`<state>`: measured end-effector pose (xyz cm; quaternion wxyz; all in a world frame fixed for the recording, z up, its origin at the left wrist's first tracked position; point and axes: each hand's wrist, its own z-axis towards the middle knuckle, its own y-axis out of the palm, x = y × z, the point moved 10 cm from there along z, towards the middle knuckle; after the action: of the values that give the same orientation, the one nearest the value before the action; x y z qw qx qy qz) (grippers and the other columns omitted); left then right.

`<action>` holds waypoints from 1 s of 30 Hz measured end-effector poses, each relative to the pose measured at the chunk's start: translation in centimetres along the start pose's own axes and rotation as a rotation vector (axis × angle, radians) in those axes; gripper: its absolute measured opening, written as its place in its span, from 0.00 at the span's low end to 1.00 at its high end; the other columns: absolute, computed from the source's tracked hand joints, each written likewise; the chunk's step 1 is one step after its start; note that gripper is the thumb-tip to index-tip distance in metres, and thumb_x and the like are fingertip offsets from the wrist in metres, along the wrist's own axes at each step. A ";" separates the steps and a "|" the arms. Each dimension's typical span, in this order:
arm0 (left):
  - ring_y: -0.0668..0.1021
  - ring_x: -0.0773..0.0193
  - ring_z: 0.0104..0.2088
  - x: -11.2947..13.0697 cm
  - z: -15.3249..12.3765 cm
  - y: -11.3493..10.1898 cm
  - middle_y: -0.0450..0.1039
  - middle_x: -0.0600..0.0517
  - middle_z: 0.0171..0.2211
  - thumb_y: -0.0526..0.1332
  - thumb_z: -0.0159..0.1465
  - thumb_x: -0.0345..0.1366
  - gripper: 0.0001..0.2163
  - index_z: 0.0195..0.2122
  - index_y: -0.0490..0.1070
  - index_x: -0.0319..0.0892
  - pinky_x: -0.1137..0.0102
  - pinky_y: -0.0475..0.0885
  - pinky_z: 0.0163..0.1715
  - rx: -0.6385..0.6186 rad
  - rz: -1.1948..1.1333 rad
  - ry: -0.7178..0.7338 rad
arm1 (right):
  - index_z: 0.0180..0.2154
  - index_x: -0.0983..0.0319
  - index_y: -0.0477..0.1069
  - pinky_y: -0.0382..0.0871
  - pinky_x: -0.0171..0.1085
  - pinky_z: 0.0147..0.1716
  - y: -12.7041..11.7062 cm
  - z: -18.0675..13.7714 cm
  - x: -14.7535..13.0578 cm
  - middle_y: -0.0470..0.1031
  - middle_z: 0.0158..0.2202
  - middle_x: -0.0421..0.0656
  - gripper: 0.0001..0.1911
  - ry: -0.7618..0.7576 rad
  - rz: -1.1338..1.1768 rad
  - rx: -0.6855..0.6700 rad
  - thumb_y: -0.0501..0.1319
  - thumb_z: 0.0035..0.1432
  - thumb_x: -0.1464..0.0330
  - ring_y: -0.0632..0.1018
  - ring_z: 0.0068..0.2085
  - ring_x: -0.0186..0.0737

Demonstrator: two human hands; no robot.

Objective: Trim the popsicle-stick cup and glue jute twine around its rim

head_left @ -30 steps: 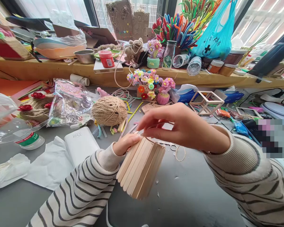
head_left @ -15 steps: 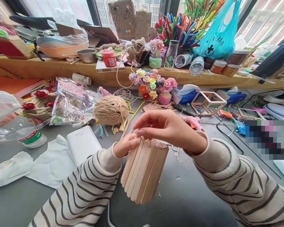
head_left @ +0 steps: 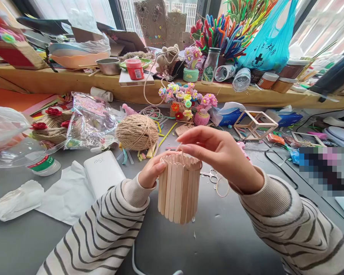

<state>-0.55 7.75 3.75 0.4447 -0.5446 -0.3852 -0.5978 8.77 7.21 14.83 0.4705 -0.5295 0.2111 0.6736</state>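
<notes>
A round holder made of pale wooden craft sticks (head_left: 179,187) stands upright, just above the grey table (head_left: 232,236). My left hand (head_left: 149,173) grips its left side near the rim. My right hand (head_left: 218,152) arches over the top, with fingertips pinched at the rim. A thin twine strand runs round the upper edge. Both sleeves are white with dark stripes.
A ball of jute twine (head_left: 137,131) lies behind the holder, a white power bank (head_left: 103,172) and tissue paper (head_left: 65,193) to the left. Small scissors (head_left: 210,175) and a twine loop lie to the right. A stick cube frame (head_left: 255,124), flower pots (head_left: 186,101) and a cluttered wooden shelf (head_left: 74,82) stand behind.
The stick holder has turned from tilted to upright. My right hand has moved along the rim and my left hand has shifted with it.
</notes>
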 end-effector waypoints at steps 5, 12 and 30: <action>0.75 0.51 0.41 0.4 -0.6 1.6 0.73 0.46 0.40 0.58 0.46 0.57 0.26 0.40 0.69 0.43 0.58 0.70 0.40 -0.082 -0.349 -0.061 | 0.36 0.63 0.70 0.71 0.34 0.37 -2.7 -0.2 0.6 0.74 0.34 0.41 0.09 -0.011 -0.080 0.107 0.61 0.52 0.65 0.75 0.36 0.32; 0.71 0.50 0.47 0.7 -0.3 0.0 0.68 0.43 0.49 0.59 0.48 0.55 0.28 0.44 0.66 0.40 0.59 0.68 0.43 0.001 -0.202 0.062 | 0.34 0.64 0.71 0.67 0.30 0.28 -4.0 -1.6 2.5 0.74 0.31 0.41 0.11 0.098 -0.189 0.168 0.57 0.55 0.62 0.72 0.29 0.29; 0.72 0.56 0.39 0.7 -1.1 -1.3 0.69 0.48 0.37 0.66 0.46 0.45 0.33 0.52 0.57 0.42 0.66 0.68 0.36 0.255 0.586 0.108 | 0.34 0.62 0.70 0.65 0.38 0.40 -7.0 -3.3 3.9 0.73 0.36 0.44 0.18 0.003 -0.554 0.390 0.46 0.61 0.60 0.73 0.39 0.37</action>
<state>-2.18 6.99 4.38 0.6822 -0.5397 -0.2596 -0.4195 16.46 9.48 11.61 0.7277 -0.4681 0.1846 0.4661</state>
